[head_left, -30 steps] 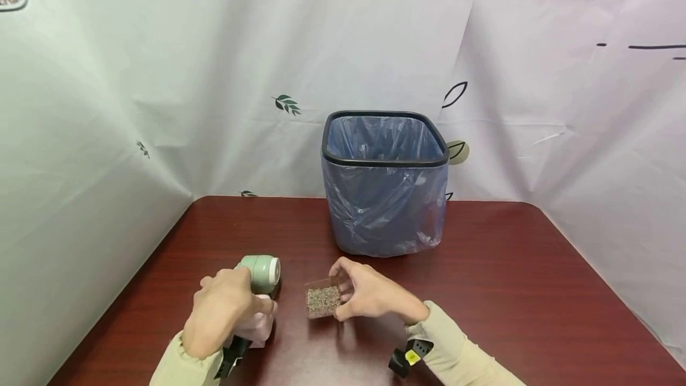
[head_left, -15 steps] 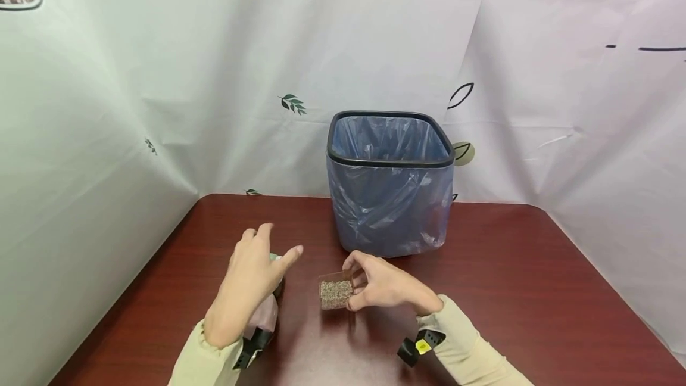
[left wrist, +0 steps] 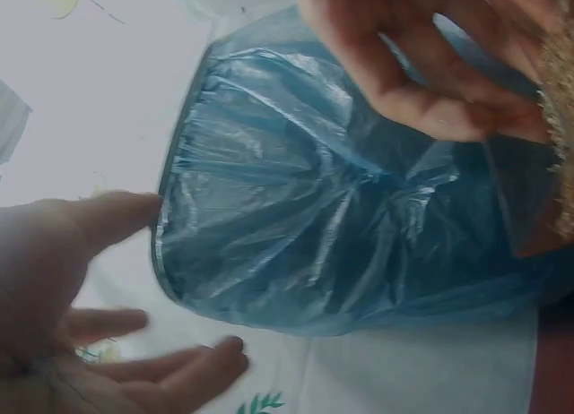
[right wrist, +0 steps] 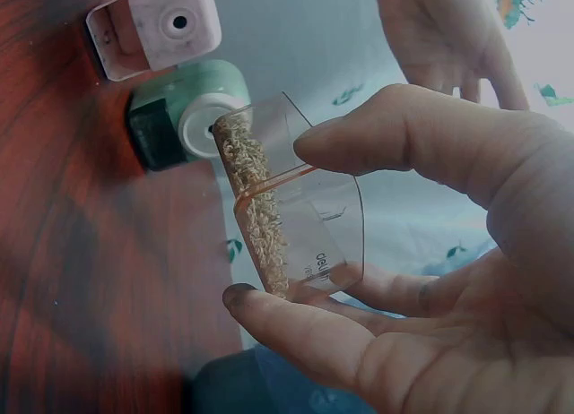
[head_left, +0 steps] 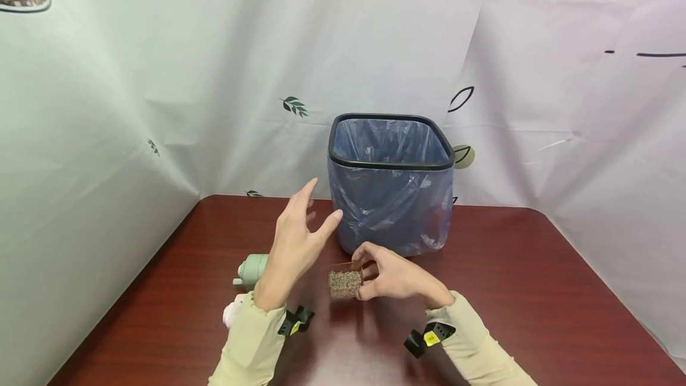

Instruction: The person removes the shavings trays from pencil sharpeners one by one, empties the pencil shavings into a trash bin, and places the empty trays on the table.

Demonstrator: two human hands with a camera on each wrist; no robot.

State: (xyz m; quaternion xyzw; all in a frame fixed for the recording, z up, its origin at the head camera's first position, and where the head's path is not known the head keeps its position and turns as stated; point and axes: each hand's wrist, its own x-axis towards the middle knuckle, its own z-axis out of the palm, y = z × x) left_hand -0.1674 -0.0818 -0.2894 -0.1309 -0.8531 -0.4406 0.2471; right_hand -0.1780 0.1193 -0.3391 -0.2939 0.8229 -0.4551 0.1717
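Observation:
My right hand (head_left: pixel 399 276) pinches a clear plastic shavings tray (head_left: pixel 345 283) between thumb and fingers, above the table in front of the bin. Fine brown pencil shavings (right wrist: pixel 256 181) lie along one side of the tray in the right wrist view. My left hand (head_left: pixel 295 240) is raised to the left of the tray, fingers spread and holding nothing. Behind its wrist, a green pencil sharpener (head_left: pixel 252 270) rests on the table, partly hidden. Nearer stands a pink pencil sharpener (right wrist: pixel 170 29), mostly covered by the left sleeve in the head view.
A bin (head_left: pixel 391 207) lined with a bluish transparent bag stands at the back of the dark red table (head_left: pixel 509 290), its black-rimmed mouth facing up. White printed cloth (head_left: pixel 214 76) hangs behind the table and on both sides.
My left hand has let go of the sharpeners at the left and moved up and right, fingers spreading. The right hand keeps the tray, which sits slightly farther right and higher in view.

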